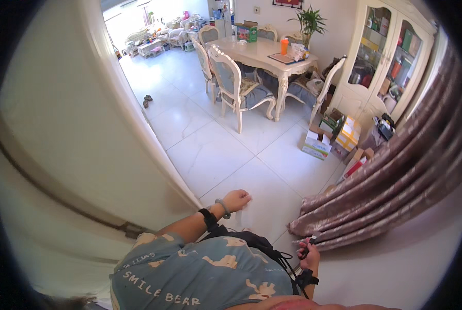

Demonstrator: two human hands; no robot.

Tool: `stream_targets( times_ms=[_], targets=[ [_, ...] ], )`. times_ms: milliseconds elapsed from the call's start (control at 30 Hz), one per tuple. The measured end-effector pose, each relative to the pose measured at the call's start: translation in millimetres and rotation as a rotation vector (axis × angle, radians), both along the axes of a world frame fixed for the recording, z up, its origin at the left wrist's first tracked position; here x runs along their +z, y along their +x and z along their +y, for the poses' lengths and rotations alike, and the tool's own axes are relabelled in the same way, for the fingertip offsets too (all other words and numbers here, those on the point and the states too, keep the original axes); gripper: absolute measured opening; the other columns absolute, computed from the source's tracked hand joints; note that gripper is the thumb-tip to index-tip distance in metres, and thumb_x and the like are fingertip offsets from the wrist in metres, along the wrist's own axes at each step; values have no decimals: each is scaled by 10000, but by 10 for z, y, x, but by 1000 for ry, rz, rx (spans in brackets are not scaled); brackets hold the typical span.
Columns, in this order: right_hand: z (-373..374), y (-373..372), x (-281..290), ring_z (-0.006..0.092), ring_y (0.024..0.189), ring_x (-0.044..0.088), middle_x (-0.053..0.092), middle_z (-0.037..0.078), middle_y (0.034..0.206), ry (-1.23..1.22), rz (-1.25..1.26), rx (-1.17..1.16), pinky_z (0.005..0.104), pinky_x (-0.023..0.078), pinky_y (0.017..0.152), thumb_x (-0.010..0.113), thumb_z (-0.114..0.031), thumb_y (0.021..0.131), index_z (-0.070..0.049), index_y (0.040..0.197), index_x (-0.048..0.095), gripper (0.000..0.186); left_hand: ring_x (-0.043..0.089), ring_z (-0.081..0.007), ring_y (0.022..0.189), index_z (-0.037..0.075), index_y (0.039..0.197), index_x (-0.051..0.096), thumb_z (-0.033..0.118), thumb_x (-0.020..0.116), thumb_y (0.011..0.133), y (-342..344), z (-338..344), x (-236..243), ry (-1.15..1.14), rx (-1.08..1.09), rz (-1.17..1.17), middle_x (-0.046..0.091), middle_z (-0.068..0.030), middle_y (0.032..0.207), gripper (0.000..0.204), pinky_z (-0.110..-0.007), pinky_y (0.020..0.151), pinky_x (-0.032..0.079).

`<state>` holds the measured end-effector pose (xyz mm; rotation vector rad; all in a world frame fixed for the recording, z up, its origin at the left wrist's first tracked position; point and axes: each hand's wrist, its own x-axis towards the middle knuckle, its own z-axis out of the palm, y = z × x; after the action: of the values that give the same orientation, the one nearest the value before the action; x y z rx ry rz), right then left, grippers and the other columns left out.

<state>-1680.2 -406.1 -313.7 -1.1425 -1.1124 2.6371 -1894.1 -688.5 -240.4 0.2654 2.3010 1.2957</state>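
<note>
My left hand [236,200] is held out in front of my body over the tiled floor, its fingers curled together. Whether anything is inside them is hidden. A grey bracelet [222,208] and a black strap [209,220] circle that wrist. Low on the right, next to the curtain's hem, my right hand [308,254] is closed around a small black cable plug [312,240] with a pale tip. Thin black cords [281,254] run from a dark bundle at my waist toward that side. Another black strap [307,279] sits on the right wrist.
A white door [60,113] stands close on my left; a brown patterned curtain [381,175] hangs on my right. Ahead are a dining table [241,50], carved chairs [231,77] and a glass-fronted cabinet [363,101]. Cardboard boxes [316,143] lie by the cabinet, small shoes [147,101] near the doorway.
</note>
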Motion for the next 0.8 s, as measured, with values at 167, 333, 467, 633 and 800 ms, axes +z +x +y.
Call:
stream_targets(
  times_ms=[167, 333, 467, 633, 800],
  targets=[
    [329, -721, 74, 136, 546, 426, 534, 68, 763, 104, 29, 31, 256, 339, 459, 370, -189, 846, -81, 1018, 453, 219, 562, -198, 565, 51, 794, 567, 261, 470, 756, -1165, 225, -765, -279, -311, 324, 586, -80, 656, 234, -312, 545, 447],
    [692, -1210, 142, 141, 574, 396, 519, 88, 836, 112, 10, -30, 297, 318, 468, 389, -213, 865, -50, 1140, 385, 320, 533, -300, 761, 129, 802, 533, 154, 569, 618, -2061, 269, -1578, -790, -562, 438, 571, -101, 749, 189, -372, 635, 433],
    [966, -1491, 60, 157, 570, 374, 504, 91, 806, 55, -142, -214, 324, 321, 474, 372, -202, 866, -20, 1161, 366, 347, 545, -263, 616, 71, 771, 537, 147, 554, 644, -2320, 192, -1068, -754, -468, 465, 565, -104, 675, 149, -350, 532, 433],
    [1912, -1863, -895, 146, 539, 373, 514, 37, 743, -65, -297, -111, 284, 315, 430, 379, -223, 846, -88, 1122, 397, 308, 493, -204, 448, -12, 645, 535, 172, 503, 676, -2576, -214, -1286, -24, 477, -323, 520, -107, 547, 189, -310, 413, 385],
    [2318, -3091, -1330, 175, 501, 386, 517, 70, 712, 141, -544, 62, 312, 330, 429, 387, -207, 829, -34, 949, 499, 238, 539, -240, 511, 46, 608, 573, 240, 507, 706, -2553, -692, -1225, -215, 682, -380, 547, -106, 580, 228, -329, 471, 417]
  ],
)
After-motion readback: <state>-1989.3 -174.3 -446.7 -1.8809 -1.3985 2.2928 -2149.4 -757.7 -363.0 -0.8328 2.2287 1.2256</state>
